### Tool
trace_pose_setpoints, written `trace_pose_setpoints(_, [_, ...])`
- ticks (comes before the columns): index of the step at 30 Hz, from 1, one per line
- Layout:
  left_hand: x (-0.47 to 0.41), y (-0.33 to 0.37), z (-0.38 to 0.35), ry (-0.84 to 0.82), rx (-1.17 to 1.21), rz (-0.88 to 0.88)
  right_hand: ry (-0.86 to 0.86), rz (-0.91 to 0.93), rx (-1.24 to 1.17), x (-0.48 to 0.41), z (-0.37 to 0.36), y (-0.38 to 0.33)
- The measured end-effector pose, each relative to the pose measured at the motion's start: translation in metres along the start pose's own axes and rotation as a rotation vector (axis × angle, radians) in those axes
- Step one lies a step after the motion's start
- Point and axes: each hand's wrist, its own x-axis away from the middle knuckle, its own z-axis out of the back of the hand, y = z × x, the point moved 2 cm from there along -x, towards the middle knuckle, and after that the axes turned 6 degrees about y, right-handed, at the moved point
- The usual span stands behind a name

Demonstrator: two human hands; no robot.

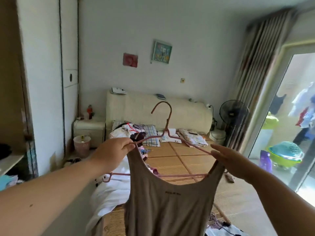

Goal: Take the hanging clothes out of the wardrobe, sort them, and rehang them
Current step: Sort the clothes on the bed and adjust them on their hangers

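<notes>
Bed (pixel 172 156) behind pink hanger (pixel 169 116) with tank top (pixel 162 210)

Pink hanger (pixel 171 109); taupe tank top (pixel 170 205); blue-and-white checked pillow (pixel 151 134); brown-striped curtain (pixel 255 74); cream headboard (pixel 144 108); lime-green basin (pixel 288 162); straw-coloured bed mat (pixel 170 159).

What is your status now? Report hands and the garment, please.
Left hand pinches strap of beige tank top against pink hanger. Right hand, fingers straight, at other strap. Top hangs above bed, nothing in the way.
</notes>
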Motion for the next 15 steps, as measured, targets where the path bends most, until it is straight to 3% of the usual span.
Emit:
trace_pose_setpoints(6, [-0.010,-0.057,0.071,0.035,-0.072,0.035,0.058,0.016,-0.168,-0.024,-0.055,-0.073])
trace_pose_setpoints(15, [-0.058,-0.201,0.168,0.044,-0.146,0.006,0.131,0.178,-0.007,-0.092,-0.194,-0.249])
